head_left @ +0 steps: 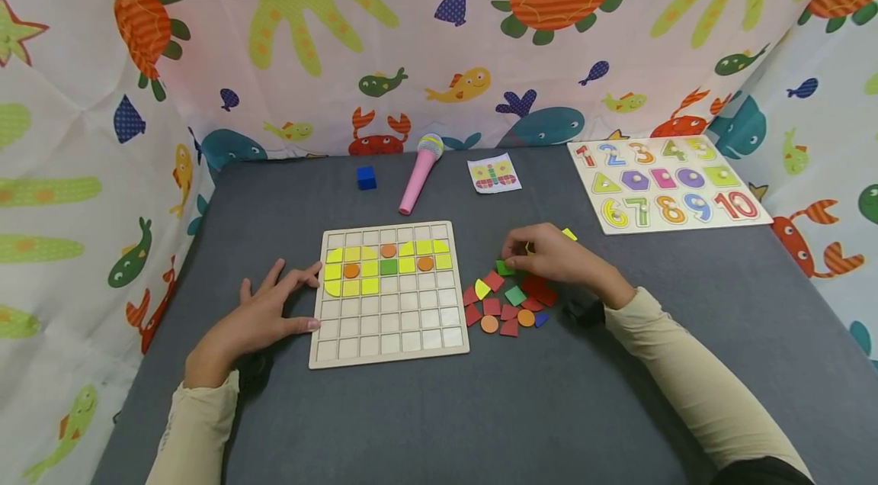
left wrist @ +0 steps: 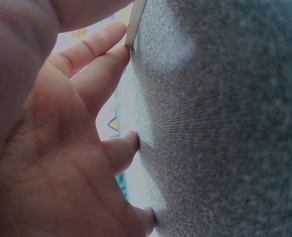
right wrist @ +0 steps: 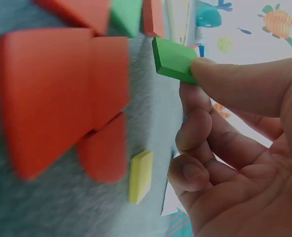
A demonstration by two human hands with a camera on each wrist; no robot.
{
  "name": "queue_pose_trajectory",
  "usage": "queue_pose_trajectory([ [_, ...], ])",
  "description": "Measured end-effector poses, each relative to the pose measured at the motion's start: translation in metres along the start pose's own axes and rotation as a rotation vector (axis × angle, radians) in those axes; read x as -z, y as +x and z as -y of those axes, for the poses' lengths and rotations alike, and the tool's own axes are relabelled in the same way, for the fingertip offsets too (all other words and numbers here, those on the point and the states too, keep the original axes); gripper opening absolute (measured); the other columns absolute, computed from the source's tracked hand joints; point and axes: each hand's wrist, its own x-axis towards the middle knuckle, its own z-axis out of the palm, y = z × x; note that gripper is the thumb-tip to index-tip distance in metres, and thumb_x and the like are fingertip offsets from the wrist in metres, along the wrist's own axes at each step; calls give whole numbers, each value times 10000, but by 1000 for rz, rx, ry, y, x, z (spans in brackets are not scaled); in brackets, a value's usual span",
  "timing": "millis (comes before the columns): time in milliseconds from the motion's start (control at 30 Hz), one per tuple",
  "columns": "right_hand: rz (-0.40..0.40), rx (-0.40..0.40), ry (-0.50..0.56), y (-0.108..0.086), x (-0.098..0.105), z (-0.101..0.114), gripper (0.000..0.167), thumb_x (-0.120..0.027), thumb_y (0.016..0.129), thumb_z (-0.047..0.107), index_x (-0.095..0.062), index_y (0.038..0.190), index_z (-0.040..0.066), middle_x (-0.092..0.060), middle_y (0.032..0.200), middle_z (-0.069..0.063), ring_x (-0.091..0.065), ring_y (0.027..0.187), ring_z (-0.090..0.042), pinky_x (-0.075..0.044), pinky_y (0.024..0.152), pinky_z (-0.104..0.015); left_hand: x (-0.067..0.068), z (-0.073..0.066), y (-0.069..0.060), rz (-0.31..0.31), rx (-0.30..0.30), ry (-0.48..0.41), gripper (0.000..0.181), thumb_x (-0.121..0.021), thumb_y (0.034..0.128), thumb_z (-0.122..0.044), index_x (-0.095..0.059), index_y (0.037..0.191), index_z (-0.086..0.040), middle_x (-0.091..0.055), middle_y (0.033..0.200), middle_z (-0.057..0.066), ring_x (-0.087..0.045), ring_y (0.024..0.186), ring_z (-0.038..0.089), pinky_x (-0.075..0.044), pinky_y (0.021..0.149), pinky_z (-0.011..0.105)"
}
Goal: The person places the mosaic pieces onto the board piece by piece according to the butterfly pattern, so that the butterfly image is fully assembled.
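Note:
A green square tile is pinched between the thumb and a fingertip of my right hand, above a pile of loose pieces. That pile has red tiles, another green tile, a yellow piece, orange discs and a blue piece. Left of it lies a wooden grid board. Its upper rows carry yellow tiles, orange discs and one green square. My left hand, fingers spread, touches the board's left edge; other fingertips rest on the cloth.
Behind the board lie a blue cube, a pink toy microphone and a small pattern card. A number-and-shape puzzle board lies at the back right. A printed curtain borders the grey table.

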Motion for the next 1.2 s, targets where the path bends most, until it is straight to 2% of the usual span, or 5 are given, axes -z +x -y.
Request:
queue_pose_trajectory([
  [200,-42,39,-26,16,-5,10,78,-740,1007,31,-775,1040,93,-710,928,17,-606,818,-199,-534,760,-367,-1,1,0,-6,-4,0,620,-874,910,-369,-529,1367,-131,-233,1754,170,75,1581,566,210,1089,819],
  [400,-22,94,-16,36,-21,26,141,-696,1034,26,-792,1137,29,-730,1019,-14,-623,853,-182,-552,775,-357,-2,1,0,-5,-9,-15,609,-877,909,-351,-532,1361,-132,-239,1755,157,75,1583,561,211,1087,819],
  [733,-16,130,50,72,-50,57,109,-685,1040,23,-766,1113,27,-708,988,-24,-597,859,-190,-532,775,-329,-3,3,-1,-13,-17,-9,609,-878,907,-358,-535,1360,-139,-250,1753,152,67,1584,560,204,1084,825],
  [967,43,160,-23,97,-73,77,81,-702,1032,28,-765,1083,27,-720,986,-22,-618,898,-171,-549,869,-289,-1,2,-2,-9,-27,-24,592,-867,918,-357,-529,1352,-138,-243,1756,146,79,1584,558,205,1083,826],
  [1200,84,211,-109,108,-90,87,71,-697,1018,14,-760,1039,41,-719,959,-14,-610,855,-156,-525,824,-273,0,2,-1,-7,-33,-26,585,-864,920,-353,-529,1350,-141,-245,1753,151,81,1584,558,210,1084,822],
])
